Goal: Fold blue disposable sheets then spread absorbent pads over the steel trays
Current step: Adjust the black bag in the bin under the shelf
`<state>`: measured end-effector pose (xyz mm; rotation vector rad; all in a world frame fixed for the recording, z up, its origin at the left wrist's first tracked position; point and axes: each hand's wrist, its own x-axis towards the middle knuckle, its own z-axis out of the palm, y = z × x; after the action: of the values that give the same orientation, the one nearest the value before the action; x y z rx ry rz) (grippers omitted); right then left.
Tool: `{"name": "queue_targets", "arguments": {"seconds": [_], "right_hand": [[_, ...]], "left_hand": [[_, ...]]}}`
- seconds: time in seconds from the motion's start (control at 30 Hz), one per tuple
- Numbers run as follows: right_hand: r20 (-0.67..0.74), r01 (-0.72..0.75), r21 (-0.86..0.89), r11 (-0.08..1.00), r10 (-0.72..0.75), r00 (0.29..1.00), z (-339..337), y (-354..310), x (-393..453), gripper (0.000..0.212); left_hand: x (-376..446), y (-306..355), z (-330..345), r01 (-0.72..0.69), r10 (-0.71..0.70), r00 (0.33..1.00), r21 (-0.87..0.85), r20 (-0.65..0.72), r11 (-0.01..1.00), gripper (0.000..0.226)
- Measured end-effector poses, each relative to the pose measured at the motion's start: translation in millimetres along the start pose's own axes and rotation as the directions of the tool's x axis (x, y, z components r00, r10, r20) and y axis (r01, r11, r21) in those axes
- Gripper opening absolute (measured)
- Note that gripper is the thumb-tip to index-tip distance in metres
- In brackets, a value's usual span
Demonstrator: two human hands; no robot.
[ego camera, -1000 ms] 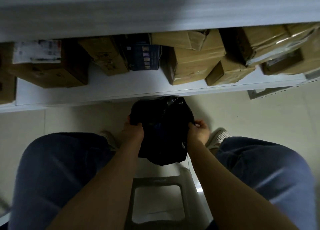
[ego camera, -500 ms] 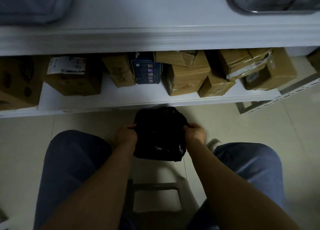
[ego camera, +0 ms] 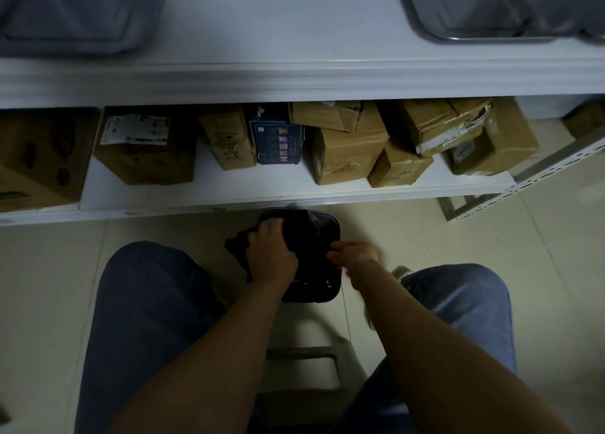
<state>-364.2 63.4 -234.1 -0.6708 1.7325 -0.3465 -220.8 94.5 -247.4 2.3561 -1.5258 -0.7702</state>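
From the head camera, the person sits on a stool and bends toward the floor. The left hand (ego camera: 270, 256) grips a fold of a black bag (ego camera: 302, 234) that lines a small dark bin (ego camera: 329, 289) between the knees. The right hand (ego camera: 355, 253) pinches the bag's right edge with curled fingers.

I judge this to be a side step, not folding or spreading: no blue sheet or pad is in either hand, and I cannot tell what is inside the bag. The next move probably calls for leaving the bin and rising to the trays.

On the far white table top lie a steel tray (ego camera: 474, 32) at the right and a second tray (ego camera: 75, 37) at the far left, which seems covered with a bluish sheet. Cardboard boxes (ego camera: 347, 153) crowd the lower shelf (ego camera: 209, 191). The table edge (ego camera: 294, 80) overhangs the bin, so the head must clear it when rising.
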Motion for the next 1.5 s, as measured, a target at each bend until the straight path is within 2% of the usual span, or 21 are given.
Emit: {"name": "queue_targets", "arguments": {"seconds": [0.03, 0.1, 0.17, 0.2, 0.27, 0.37, 0.43, 0.6, 0.7, 0.8, 0.87, 0.93, 1.07, 1.13, 1.23, 1.3, 1.37, 1.43, 1.5], "right_hand": [[0.024, 0.001, -0.015, 1.0, -0.001, 1.0, 0.8, -1.5, -2.2, 0.015], [0.049, 0.009, 0.035, 0.999, -0.01, 0.999, 3.1, -5.4, -4.1, 0.023], [0.068, 0.04, 0.064, 0.997, -0.045, 0.997, 4.0, -8.9, -5.2, 0.025], [0.074, 0.063, 0.067, 0.996, -0.068, 0.995, 3.9, -11.0, -5.3, 0.025], [0.085, 0.101, 0.096, 0.99, -0.109, 0.99, 1.9, -14.5, -6.2, 0.025], [0.077, 0.11, 0.237, 0.965, -0.132, 0.988, 0.1, -17.9, -7.0, 0.026], [0.054, 0.093, 0.323, 0.942, -0.116, 0.992, 1.3, -19.5, -8.9, 0.03], [-0.071, 0.089, 0.375, 0.923, -0.067, 0.995, 4.7, -21.4, -5.4, 0.041], [-0.18, 0.13, 0.432, 0.892, -0.056, 0.982, -3.2, -25.9, 0.2, 0.038], [-0.266, 0.172, 0.448, 0.878, -0.053, 0.963, -17.2, -31.7, 8.8, 0.037], [-0.299, 0.143, 0.531, 0.835, 0.026, 0.954, -22.4, -35.0, 16.0, 0.038], [-0.355, 0.125, 0.514, 0.849, 0.078, 0.932, -25.3, -36.9, 22.4, 0.041], [-0.383, 0.123, 0.535, 0.836, 0.11, 0.917, -31.7, -34.5, 30.3, 0.037], [-0.357, 0.13, 0.524, 0.842, 0.078, 0.931, -30.8, -31.2, 31.8, 0.036], [-0.305, -0.004, 0.456, 0.89, 0.16, 0.939, -25.5, -30.2, 30.9, 0.049], [-0.145, -0.107, 0.276, 0.955, 0.151, 0.978, -17.9, -31.2, 18.2, 0.045], [0.1, -0.171, 0.243, 0.955, 0.15, 0.984, -1.4, -26.2, 4.8, 0.024], [0.207, -0.145, 0.216, 0.966, 0.099, 0.973, 15.5, -16.6, 3.3, 0.021], [0.17, -0.073, 0.161, 0.984, 0.045, 0.984, 25.9, -11.7, 9.4, 0.019]], "left_hand": [[-0.6, 8.7, 4.1, -0.092, 0.096, 0.992, -0.052, 0.077, 0.994, 0.065], [-0.1, 21.3, 17.0, -0.152, 0.191, 0.952, -0.169, 0.24, 0.974, 0.08], [-4.5, 31.3, 27.8, -0.094, 0.205, 0.909, -0.3, 0.364, 0.949, 0.089], [-5.9, 34.1, 32.9, -0.037, 0.199, 0.899, -0.384, 0.391, 0.922, 0.086], [-5.3, 37.3, 37.1, 0.049, 0.155, 0.909, -0.469, 0.387, 0.882, 0.063], [-1.0, 37.4, 35.5, -0.002, 0.136, 0.93, -0.363, 0.343, 0.932, 0.018], [1.4, 35.2, 34.2, -0.061, 0.156, 0.93, -0.278, 0.333, 0.959, 0.008], [-0.3, 28.7, 33.1, -0.111, 0.169, 0.911, -0.172, 0.376, 0.979, 0.013], [-0.7, 20.0, 36.0, -0.064, 0.135, 0.9, -0.181, 0.413, 0.981, 0.013], [-0.4, 12.0, 37.4, -0.046, 0.106, 0.893, -0.146, 0.437, 0.988, 0.026], [0.4, 8.5, 38.3, -0.059, 0.106, 0.895, -0.121, 0.433, 0.991, 0.029], [3.0, 6.0, 40.1, -0.068, 0.11, 0.893, -0.11, 0.437, 0.992, 0.034], [8.2, 7.6, 35.6, -0.057, 0.101, 0.891, -0.112, 0.442, 0.992, 0.017], [10.4, 9.8, 33.4, -0.041, 0.09, 0.911, -0.128, 0.402, 0.991, 0.022], [14.2, 10.8, 35.2, 0.053, 0.025, 0.933, -0.208, 0.358, 0.977, 0.025], [15.9, 12.7, 37.1, 0.098, -0.008, 0.94, -0.247, 0.342, 0.964, 0.022], [15.9, 17.4, 37.0, 0.104, -0.012, 0.942, -0.256, 0.337, 0.961, 0.021], [14.1, 21.9, 38.1, 0.089, 0.005, 0.946, -0.274, 0.324, 0.957, 0.025], [12.3, 23.4, 39.5, 0.092, 0.024, 0.941, -0.323, 0.338, 0.942, 0.027]]}}
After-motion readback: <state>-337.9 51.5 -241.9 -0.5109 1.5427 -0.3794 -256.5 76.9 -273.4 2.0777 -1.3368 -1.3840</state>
